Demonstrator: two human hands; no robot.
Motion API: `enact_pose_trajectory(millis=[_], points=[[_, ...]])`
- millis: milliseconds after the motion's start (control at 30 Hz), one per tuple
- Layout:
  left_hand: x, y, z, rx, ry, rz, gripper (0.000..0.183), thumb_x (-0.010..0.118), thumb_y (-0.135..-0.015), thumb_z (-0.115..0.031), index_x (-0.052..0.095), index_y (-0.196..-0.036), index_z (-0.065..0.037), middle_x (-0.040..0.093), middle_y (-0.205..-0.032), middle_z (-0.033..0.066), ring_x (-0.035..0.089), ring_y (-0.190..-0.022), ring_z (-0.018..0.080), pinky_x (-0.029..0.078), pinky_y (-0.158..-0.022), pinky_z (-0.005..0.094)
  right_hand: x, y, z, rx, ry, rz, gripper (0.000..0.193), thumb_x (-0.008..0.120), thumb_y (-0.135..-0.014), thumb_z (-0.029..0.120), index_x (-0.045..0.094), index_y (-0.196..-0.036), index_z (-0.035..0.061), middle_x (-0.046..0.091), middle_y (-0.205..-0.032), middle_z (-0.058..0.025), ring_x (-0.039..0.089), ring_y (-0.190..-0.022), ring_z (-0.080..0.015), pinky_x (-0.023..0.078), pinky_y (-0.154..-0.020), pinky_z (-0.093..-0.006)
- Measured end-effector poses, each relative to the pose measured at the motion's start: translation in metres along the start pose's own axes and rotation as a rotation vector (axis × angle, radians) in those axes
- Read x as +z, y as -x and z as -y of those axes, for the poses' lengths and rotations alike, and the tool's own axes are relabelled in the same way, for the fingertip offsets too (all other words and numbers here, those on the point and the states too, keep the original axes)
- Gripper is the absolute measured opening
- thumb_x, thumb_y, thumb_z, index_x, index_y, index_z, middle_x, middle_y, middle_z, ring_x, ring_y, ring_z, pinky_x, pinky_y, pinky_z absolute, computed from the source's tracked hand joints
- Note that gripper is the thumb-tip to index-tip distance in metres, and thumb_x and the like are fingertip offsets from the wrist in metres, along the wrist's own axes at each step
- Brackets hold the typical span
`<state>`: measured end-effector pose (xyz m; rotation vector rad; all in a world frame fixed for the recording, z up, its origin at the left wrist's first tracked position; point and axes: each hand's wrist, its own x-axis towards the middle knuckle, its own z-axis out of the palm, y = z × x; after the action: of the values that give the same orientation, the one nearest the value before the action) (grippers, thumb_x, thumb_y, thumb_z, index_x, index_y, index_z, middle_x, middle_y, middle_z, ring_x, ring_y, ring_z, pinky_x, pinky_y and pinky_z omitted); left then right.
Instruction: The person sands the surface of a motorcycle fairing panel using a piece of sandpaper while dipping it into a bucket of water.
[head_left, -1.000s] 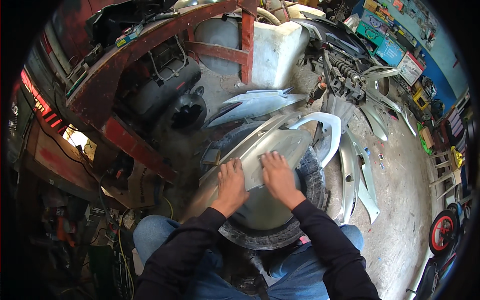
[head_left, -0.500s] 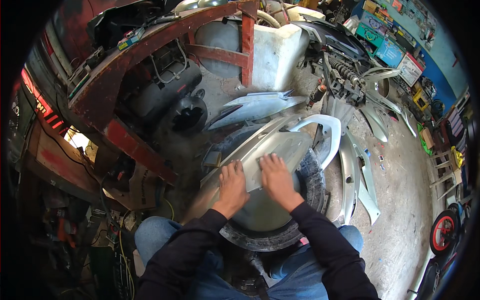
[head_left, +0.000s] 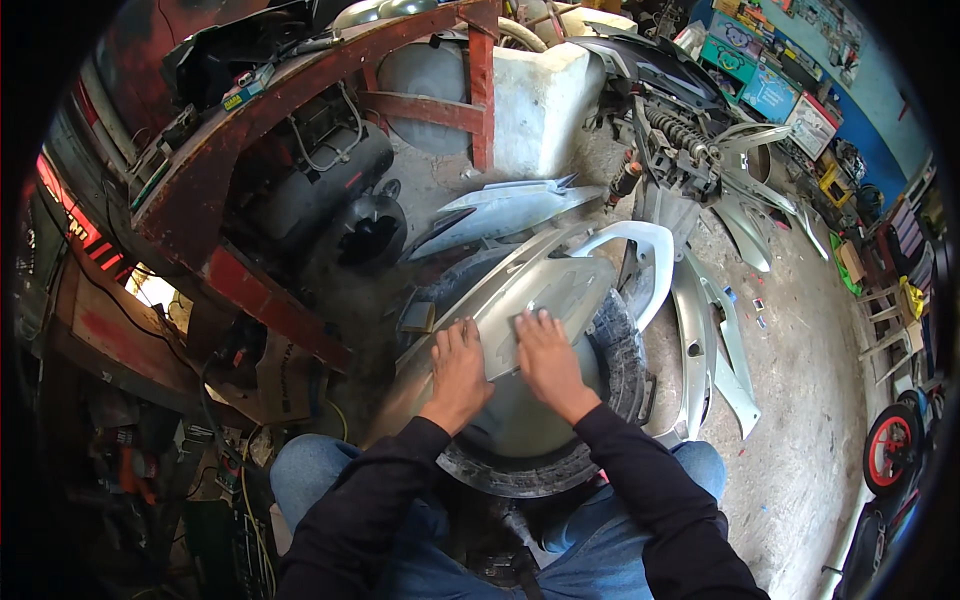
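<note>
My left hand [head_left: 457, 377] lies flat on a grey motorcycle body panel [head_left: 588, 285], its fingers stretched toward the far side. Close to its right, my right hand [head_left: 552, 368] also rests on the panel with extended fingers. Whether anything thin is under either palm is hidden. The long panel is smooth, with a duller patch near its middle. It lies slanted across a black tire [head_left: 630, 372] between my knees. A white curved grab rail [head_left: 657, 268] stands at the panel's far right end.
Left is a red-brown bench frame [head_left: 280, 308] with a black compressor tank [head_left: 335, 165] under it. Light blue panels [head_left: 505, 212] lie beyond the tire. More silver panels [head_left: 692, 345] lie on the floor at right, near a shock absorber spring [head_left: 680, 135].
The whole view has shifted slightly, so the scene sits a little further left and up. Both hands stay flat on the panel, with the right one slightly nearer to me on it.
</note>
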<state>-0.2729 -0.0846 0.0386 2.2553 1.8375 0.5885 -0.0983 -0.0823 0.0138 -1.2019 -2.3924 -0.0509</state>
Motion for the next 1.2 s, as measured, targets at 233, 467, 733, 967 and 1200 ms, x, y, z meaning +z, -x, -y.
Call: enact_pose_trajectory(millis=[233,467,733,967,1200], points=[[-0.006,-0.002,-0.006,-0.002,-0.020,-0.021,0.087,0.078,-0.067,-0.005,0.042,-0.143,0.013,0.048,-0.142,0.0277,0.048,-0.124,0.0408,0.041,-0.102,0.0472,-0.001,-0.006,-0.003,0.065,-0.114,-0.151,0.050,0.062,-0.090,0.010,0.057,-0.138,-0.0022,0.056,-0.143,-0.0218,0.050,-0.134,-0.0453,0.039,-0.114,-0.0538],[-0.008,-0.001,-0.003,-0.027,0.004,0.038,0.095,0.081,-0.062,-0.008,0.041,-0.145,0.011,0.048,-0.140,0.0246,0.045,-0.128,0.0410,0.040,-0.106,0.0486,-0.012,0.001,-0.005,0.134,-0.135,-0.022,0.047,0.062,-0.091,0.010,0.058,-0.136,-0.0021,0.056,-0.144,-0.0242,0.050,-0.135,-0.0478,0.039,-0.113,-0.0548],[-0.010,-0.002,-0.008,-0.012,-0.013,0.002,0.093,0.082,-0.061,-0.006,0.042,-0.144,0.011,0.050,-0.139,0.0245,0.049,-0.123,0.0391,0.041,-0.104,0.0466,-0.017,0.001,-0.002,0.180,-0.095,-0.074,0.045,0.062,-0.093,0.012,0.060,-0.135,-0.0029,0.057,-0.143,-0.0233,0.050,-0.134,-0.0492,0.041,-0.112,-0.0548],[-0.013,-0.003,-0.006,-0.015,-0.022,0.018,0.095,0.084,-0.060,-0.007,0.044,-0.143,0.011,0.051,-0.139,0.0243,0.049,-0.125,0.0380,0.042,-0.104,0.0447,-0.015,0.001,0.000,0.033,-0.148,-0.051,0.043,0.062,-0.092,0.013,0.062,-0.133,-0.0024,0.060,-0.140,-0.0234,0.053,-0.131,-0.0492,0.041,-0.112,-0.0552],[-0.012,-0.002,-0.007,-0.009,-0.041,0.021,0.096,0.085,-0.059,-0.008,0.044,-0.144,0.010,0.051,-0.139,0.0239,0.050,-0.123,0.0375,0.042,-0.103,0.0441,-0.020,0.003,-0.016,-0.046,-0.165,0.049,0.042,0.060,-0.095,0.013,0.062,-0.135,-0.0018,0.059,-0.143,-0.0230,0.051,-0.134,-0.0502,0.039,-0.114,-0.0556]])
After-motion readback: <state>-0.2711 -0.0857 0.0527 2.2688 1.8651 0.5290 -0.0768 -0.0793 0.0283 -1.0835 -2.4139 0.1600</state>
